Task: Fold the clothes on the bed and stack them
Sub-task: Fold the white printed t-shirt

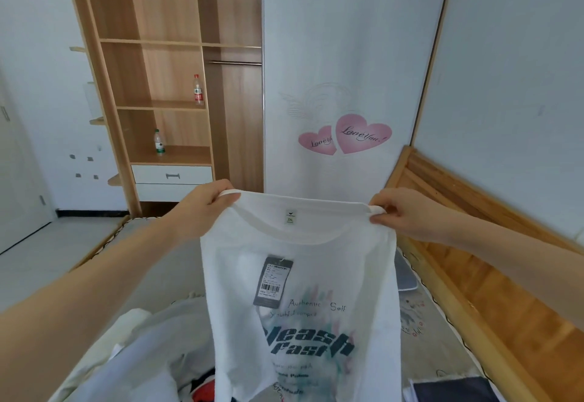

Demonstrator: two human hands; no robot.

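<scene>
Right now my left hand [202, 208] pinches one shoulder of a white T-shirt [303, 306] and my right hand [407, 216] pinches the other, each grip closed on the fabric, so the shirt hangs upright in front of me above the bed [442, 332]. A dark hang tag [273, 281] dangles inside the neck. Below and to my left lies a pile of pale clothes [136, 354]; a dark garment [455, 389] sits at the lower right. Beyond stands a wardrobe [347, 53] with two bottles [198, 89] on its shelves
</scene>
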